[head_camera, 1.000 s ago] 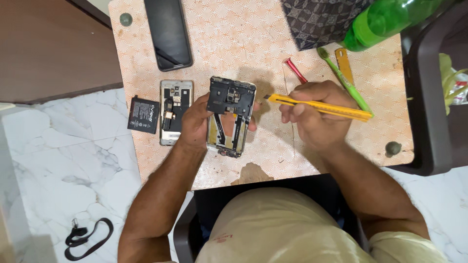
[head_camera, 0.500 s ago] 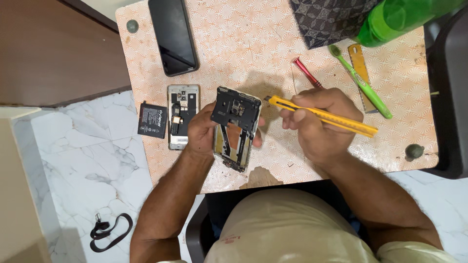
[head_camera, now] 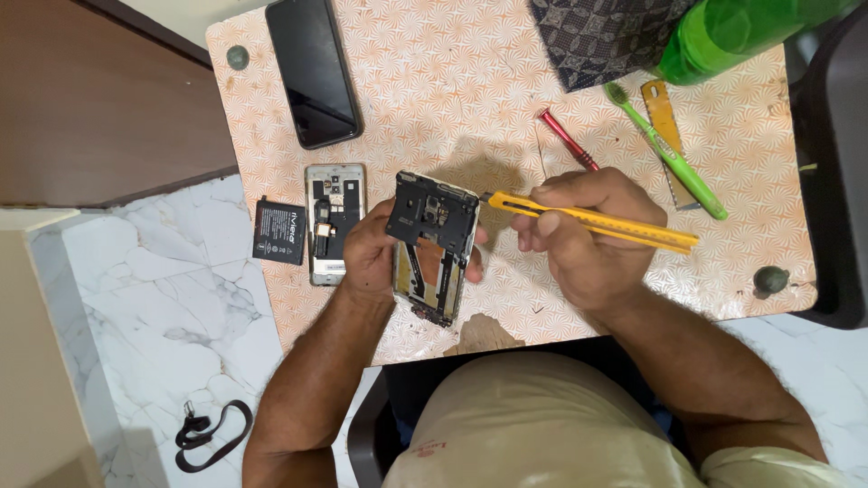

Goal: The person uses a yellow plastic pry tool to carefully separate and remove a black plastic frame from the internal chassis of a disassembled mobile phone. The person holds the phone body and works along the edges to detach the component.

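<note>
1. Nearest the camera I logged the person's cream shirt [head_camera: 542, 425] and both forearms reaching up onto the small patterned table [head_camera: 434, 99]
2. Left hand [head_camera: 371, 258] was curled around the opened phone body [head_camera: 432, 262], fingers wrapped on its left edge and a fingertip showing at the right edge; grip closed on it. The phone stood tilted off the tabletop near the table's front edge, with a dark inner cover [head_camera: 432, 217] raised over its upper half
3. Right hand [head_camera: 579, 239] was closed tight around a yellow tool [head_camera: 597, 221], held like a pen. Its tip met the top right corner of the dark cover; its tail pointed right, out past the knuckles
4. Just left of the left hand I noted a second open phone shell [head_camera: 333, 221] lying flat, circuit parts exposed. A dark battery [head_camera: 279, 232] lay beside it, overhanging the table's left edge
5. Beyond the right hand: a red-handled tool [head_camera: 566, 137], then a green toothbrush [head_camera: 665, 149] lying across a metal ruler [head_camera: 667, 136], all flat on the table
6. Far side: a black phone [head_camera: 314, 70] face up at the upper left, a dark patterned cloth [head_camera: 601, 36] and a green bottle [head_camera: 737, 32] on its side at the upper right
7. On the marble floor [head_camera: 163, 307], lower left, a black strap [head_camera: 210, 436] lay coiled
</note>
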